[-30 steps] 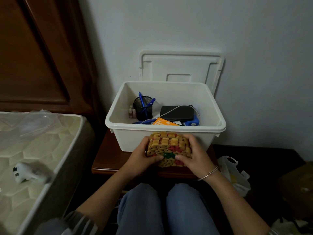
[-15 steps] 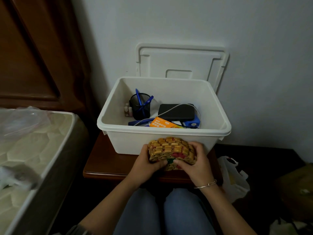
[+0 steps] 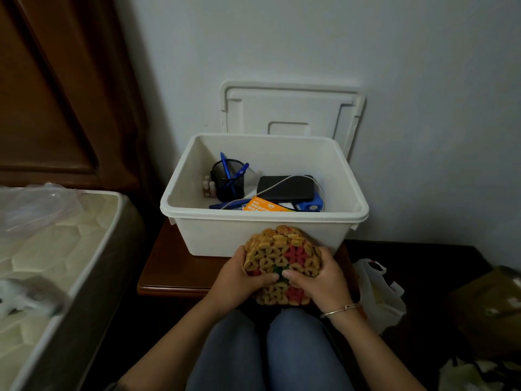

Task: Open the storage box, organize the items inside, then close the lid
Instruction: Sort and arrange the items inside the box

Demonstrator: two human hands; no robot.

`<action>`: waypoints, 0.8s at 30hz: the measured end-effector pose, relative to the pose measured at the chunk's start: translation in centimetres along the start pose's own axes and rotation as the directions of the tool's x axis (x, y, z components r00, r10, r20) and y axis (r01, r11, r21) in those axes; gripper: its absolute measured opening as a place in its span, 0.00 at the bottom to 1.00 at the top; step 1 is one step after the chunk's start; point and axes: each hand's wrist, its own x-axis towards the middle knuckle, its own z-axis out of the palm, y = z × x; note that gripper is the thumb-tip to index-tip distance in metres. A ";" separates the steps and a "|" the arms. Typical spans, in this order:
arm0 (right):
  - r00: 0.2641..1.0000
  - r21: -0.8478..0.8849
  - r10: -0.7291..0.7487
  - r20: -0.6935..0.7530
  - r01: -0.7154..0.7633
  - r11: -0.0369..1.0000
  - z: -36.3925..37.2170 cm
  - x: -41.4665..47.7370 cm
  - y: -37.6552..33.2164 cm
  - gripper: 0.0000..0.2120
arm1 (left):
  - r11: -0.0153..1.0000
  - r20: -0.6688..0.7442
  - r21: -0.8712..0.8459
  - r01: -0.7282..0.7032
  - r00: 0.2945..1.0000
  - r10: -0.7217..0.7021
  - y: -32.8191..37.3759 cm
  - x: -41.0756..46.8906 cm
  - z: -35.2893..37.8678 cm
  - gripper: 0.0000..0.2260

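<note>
A white storage box (image 3: 225, 238) stands open on a small wooden table (image 3: 180, 266). Its lid (image 3: 290, 108) leans upright against the wall behind it. Inside are a black mesh pen cup (image 3: 228, 180) with blue pens, a black phone (image 3: 286, 188) with a white cable, an orange packet (image 3: 265, 207) and a blue item (image 3: 311, 204). In front of the box, just above my lap, I hold a woven yellow, red and green beaded case (image 3: 282, 259). My left hand (image 3: 239, 280) grips its left side and my right hand (image 3: 321, 280) its right side, thumbs on top.
A mattress (image 3: 56, 249) wrapped in plastic lies at the left, beside a dark wooden headboard (image 3: 56, 94). A white plastic bag (image 3: 377, 294) and a brown bag (image 3: 490, 309) sit on the dark floor at the right. My knees in jeans (image 3: 267, 351) are below the table.
The beaded case has tilted toward me, showing its flowered face, and has come slightly lower and nearer. Both hands keep hold of it.
</note>
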 end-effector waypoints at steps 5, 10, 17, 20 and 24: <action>0.981 0.067 0.145 0.129 -0.154 0.986 -2.5 -3.4 -5.9 0.31 | 0.957 0.301 -0.226 0.182 0.947 -0.109 5.0 -4.2 -1.8 0.22; 0.954 0.064 0.133 0.270 -0.155 0.986 -4.5 -6.0 -12.7 0.26 | 0.898 0.364 -0.341 0.277 0.920 -0.145 9.7 -8.8 -3.0 0.18; 0.900 -0.079 0.144 0.411 -0.122 0.989 -4.6 -5.7 -17.2 0.23 | 0.860 0.249 -0.428 0.278 0.951 -0.184 12.8 -12.3 -6.0 0.19; 0.953 -0.433 0.085 0.291 0.052 0.900 -3.6 -2.6 -16.4 0.24 | 0.805 0.144 -0.537 0.252 0.968 -0.207 12.6 -12.5 -8.6 0.22; 0.907 -0.778 -0.040 0.418 0.381 0.500 -1.4 1.2 -13.8 0.22 | 0.706 0.010 -0.680 0.195 0.966 -0.257 12.2 -12.5 -12.2 0.17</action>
